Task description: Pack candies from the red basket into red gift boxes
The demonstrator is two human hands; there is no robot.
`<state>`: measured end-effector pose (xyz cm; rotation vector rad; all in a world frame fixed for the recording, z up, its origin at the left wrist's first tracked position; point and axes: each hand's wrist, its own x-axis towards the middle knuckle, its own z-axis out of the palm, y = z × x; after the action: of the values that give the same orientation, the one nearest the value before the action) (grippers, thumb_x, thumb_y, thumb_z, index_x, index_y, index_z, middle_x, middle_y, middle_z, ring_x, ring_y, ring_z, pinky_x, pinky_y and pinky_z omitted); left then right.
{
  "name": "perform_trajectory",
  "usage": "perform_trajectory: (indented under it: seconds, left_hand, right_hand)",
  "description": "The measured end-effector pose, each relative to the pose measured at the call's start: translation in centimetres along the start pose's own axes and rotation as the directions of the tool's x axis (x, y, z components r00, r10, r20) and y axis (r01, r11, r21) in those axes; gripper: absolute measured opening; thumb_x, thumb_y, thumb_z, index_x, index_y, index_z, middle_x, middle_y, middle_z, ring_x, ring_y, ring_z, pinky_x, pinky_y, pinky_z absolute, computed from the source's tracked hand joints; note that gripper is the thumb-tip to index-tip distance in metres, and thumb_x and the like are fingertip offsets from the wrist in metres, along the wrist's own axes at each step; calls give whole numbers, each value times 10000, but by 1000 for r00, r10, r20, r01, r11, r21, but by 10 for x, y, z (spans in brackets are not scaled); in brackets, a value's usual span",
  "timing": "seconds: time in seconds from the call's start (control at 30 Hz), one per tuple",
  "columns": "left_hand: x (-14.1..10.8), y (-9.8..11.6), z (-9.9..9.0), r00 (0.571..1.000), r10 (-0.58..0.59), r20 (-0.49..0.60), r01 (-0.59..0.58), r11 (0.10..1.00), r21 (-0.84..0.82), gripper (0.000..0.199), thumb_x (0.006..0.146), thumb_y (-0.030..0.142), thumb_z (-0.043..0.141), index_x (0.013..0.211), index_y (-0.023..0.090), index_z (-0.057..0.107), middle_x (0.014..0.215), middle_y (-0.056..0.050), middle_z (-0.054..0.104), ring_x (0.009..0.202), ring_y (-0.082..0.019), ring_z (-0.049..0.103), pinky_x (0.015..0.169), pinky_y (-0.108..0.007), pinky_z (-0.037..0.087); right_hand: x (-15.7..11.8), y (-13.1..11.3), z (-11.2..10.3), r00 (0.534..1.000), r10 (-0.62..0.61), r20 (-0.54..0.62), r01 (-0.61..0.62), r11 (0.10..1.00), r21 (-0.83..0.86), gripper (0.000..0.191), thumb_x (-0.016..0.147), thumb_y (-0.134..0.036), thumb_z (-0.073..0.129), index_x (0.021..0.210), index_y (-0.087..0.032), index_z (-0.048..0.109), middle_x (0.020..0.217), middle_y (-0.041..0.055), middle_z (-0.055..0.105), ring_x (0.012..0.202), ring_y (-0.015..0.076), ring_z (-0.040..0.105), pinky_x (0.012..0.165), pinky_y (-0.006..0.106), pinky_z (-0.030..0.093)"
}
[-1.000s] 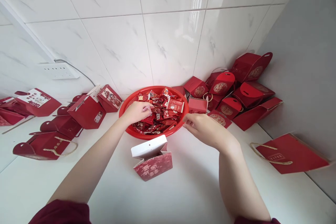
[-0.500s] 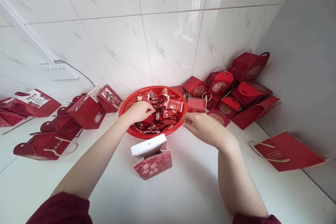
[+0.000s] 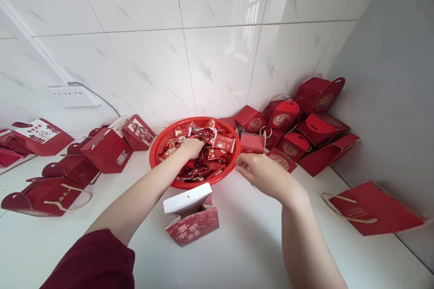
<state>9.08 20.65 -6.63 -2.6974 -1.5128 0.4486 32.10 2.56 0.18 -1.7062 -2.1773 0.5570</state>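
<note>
My left hand [image 3: 193, 148] reaches into a red plastic basket [image 3: 156, 149] filled with red wrapped sweets [image 3: 222, 143]. Its fingers are curled down among the wrappers; their tips are hidden, and I cannot make out what they hold. My right hand [image 3: 256, 169] hovers beside the basket's right rim with fingers bent together. Whatever it may hold is hidden by the hand. In front of the basket stands a red patterned paper gift box [image 3: 195, 226], its top open and its white inner flap raised.
Several red gift boxes [image 3: 286, 115] are piled at the right against the wall. More boxes [image 3: 107, 149] stand at the left, some with rope handles. A red bag [image 3: 376, 207] leans on the grey side panel. A white power strip [image 3: 73, 97] with a cable lies by the tiles.
My left hand has moved right and deeper into the sweets. My right hand stays by the rim, fingers still bent. The view has tilted slightly, so the scene sits lower.
</note>
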Motion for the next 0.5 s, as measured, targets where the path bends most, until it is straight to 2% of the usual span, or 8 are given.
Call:
perform_trajectory:
  seconds: [0.2, 0.33, 0.4, 0.5]
  left_hand:
    - [0, 0, 1, 1000, 27, 5, -27, 1000, 11, 303, 933, 332, 603, 1170, 144, 614, 1168, -96, 638, 1065, -228, 622, 926, -449, 518]
    - [-9, -6, -4, 997, 72, -1, -72, 997, -30, 296, 784, 262, 701, 1073, 203, 685, 1047, -78, 699, 1005, -253, 656, 872, -367, 520]
    - [-16, -11, -6, 995, 95, -15, -96, 993, -64, 336, 725, 255, 702, 1060, 233, 702, 1060, -71, 708, 985, -262, 668, 821, -327, 521]
    - [-28, -15, -8, 989, 137, -51, -143, 982, -121, 380, 710, 277, 677, 1086, 236, 700, 1120, -72, 702, 993, -269, 669, 798, -317, 513]
  right_hand:
    - [-2, 0, -3, 1000, -8, -7, 8, 1000, -9, 218, 978, -296, 444, 907, -210, 631, 833, 66, 675, 731, 202, 635, 599, 264, 377]
    - [-5, 0, -1, 1000, -25, -9, 24, 999, -27, 238, 981, -312, 433, 827, -212, 585, 756, 43, 647, 659, 189, 601, 559, 262, 347]
    - [-6, 1, -1, 1000, -27, -13, 26, 999, -28, 246, 982, -317, 425, 811, -213, 569, 740, 36, 637, 639, 185, 588, 546, 263, 336]
    - [-6, 2, -2, 999, -30, -22, 30, 999, -17, 221, 980, -305, 428, 857, -216, 590, 771, 38, 647, 668, 188, 599, 555, 263, 340]
